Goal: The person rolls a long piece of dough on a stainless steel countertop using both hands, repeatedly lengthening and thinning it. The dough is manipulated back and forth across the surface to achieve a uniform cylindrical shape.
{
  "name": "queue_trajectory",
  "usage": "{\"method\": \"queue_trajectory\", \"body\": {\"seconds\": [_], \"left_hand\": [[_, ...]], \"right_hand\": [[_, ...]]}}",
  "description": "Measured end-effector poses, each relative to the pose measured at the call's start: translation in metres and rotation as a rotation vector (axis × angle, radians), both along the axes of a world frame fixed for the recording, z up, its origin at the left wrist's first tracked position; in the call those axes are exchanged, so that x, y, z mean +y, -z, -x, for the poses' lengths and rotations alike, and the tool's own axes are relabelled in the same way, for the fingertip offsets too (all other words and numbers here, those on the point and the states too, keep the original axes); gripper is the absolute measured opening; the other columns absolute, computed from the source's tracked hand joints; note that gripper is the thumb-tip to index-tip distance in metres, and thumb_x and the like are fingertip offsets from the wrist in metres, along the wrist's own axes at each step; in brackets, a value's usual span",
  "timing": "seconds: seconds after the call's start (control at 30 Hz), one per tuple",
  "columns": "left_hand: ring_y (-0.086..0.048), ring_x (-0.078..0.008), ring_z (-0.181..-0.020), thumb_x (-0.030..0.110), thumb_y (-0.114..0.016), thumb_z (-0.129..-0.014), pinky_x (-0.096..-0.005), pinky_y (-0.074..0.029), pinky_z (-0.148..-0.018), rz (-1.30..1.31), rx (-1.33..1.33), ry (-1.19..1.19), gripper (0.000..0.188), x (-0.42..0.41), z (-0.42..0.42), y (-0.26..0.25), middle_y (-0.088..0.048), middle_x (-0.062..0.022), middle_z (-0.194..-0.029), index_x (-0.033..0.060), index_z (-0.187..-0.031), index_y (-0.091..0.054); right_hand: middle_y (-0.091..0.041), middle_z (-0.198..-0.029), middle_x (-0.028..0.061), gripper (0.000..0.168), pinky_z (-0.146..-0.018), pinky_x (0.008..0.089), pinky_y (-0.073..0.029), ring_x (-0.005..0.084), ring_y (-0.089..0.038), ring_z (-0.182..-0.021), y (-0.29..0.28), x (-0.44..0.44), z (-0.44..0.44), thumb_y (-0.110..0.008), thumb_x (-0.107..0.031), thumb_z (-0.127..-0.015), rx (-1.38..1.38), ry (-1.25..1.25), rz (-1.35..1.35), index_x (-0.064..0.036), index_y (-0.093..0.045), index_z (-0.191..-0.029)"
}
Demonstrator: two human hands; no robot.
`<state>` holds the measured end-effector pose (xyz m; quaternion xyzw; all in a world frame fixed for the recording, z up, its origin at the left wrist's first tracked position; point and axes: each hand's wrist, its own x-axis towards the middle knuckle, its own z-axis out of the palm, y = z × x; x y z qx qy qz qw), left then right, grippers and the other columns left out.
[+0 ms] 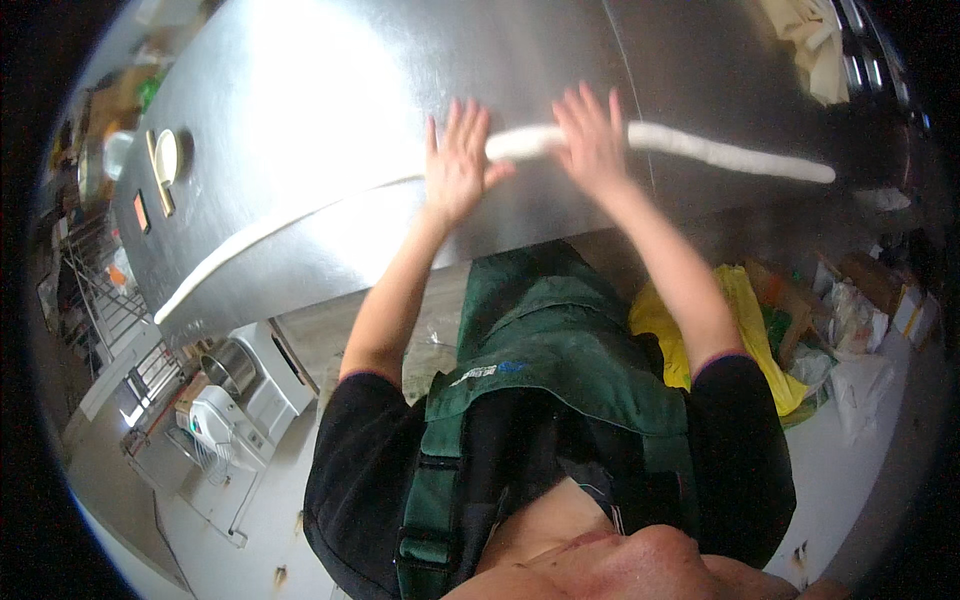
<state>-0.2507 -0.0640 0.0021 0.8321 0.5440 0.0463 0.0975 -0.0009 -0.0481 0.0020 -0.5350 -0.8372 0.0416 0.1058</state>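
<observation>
A long white rope of dough stretches across the stainless steel table, curving from the far left edge to the right side. My left hand lies palm down over its middle, fingers spread. Farther right, my right hand also presses flat on the rope, a little blurred. Between the two hands a short thick length of dough shows. To the left of my left hand the rope is thinner; right of my right hand it is thicker. The dough under both palms is hidden.
At the table's left end lie a rolling pin, a round pale bowl and a small orange-topped item. Pale dough sheets or cloth are at the far right. A dough mixer stands below left; yellow bags lie below right.
</observation>
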Motion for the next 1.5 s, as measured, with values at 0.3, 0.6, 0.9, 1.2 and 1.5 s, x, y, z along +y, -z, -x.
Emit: {"method": "queue_trajectory", "body": {"seconds": [0.3,0.6,0.9,1.2,1.5], "left_hand": [[-0.019,-0.0386,-0.149,0.078,-0.041,-0.084,-0.0624,-0.006,-0.117,-0.119,-0.173,-0.081,0.106,0.053,-0.06,-0.004,-0.023,-0.0222,-0.16,-0.001,-0.153,-0.024],[-0.023,-0.0358,-0.148,0.082,-0.04,-0.079,-0.0606,-0.006,-0.118,0.151,-0.253,0.192,0.111,-0.027,-0.099,-0.025,-0.029,-0.0221,-0.157,-0.0018,-0.151,-0.03],[-0.016,-0.0361,-0.15,0.078,-0.042,-0.083,-0.0638,-0.003,-0.117,-0.127,-0.265,-0.113,0.106,0.105,-0.179,0.003,-0.026,-0.02,-0.159,0.0005,-0.153,-0.024],[-0.016,-0.0347,-0.151,0.089,-0.03,-0.076,-0.0631,-0.002,-0.117,0.078,-0.116,0.03,0.12,-0.055,-0.232,-0.003,-0.024,-0.0198,-0.16,-0.0023,-0.154,-0.021],[-0.015,-0.0334,-0.151,0.086,-0.036,-0.077,-0.0644,-0.006,-0.117,-0.111,-0.099,-0.004,0.115,0.102,-0.287,0.008,-0.031,-0.019,-0.157,-0.0002,-0.152,-0.026]], "right_hand": [[-0.045,-0.149,0.0183,0.07,-0.117,0.0632,-0.012,0.0357,-0.031,-0.145,-0.003,0.017,-0.034,-0.055,-0.056,-0.09,0.023,0.124,-0.018,-0.011,-0.048,-0.143],[-0.033,-0.156,0.016,0.076,-0.117,0.0614,-0.014,0.0346,-0.026,-0.147,-0.01,-0.089,-0.089,-0.065,-0.049,-0.087,0.111,0.155,0.172,-0.012,-0.04,-0.149],[-0.047,-0.146,0.0188,0.065,-0.117,0.0629,-0.012,0.0372,-0.03,-0.144,-0.011,0.082,-0.147,-0.061,-0.045,-0.09,0.085,0.167,-0.102,-0.008,-0.048,-0.141],[-0.021,-0.162,0.0099,0.076,-0.12,0.0592,-0.007,0.0306,-0.017,-0.151,0.006,-0.092,-0.207,-0.059,-0.051,-0.092,0.17,0.01,0.289,-0.018,-0.03,-0.154],[-0.051,-0.14,0.021,0.069,-0.117,0.0642,-0.01,0.0358,-0.036,-0.141,0.014,0.102,-0.276,-0.047,-0.06,-0.093,0.035,0.089,-0.138,-0.007,-0.053,-0.137]]}}
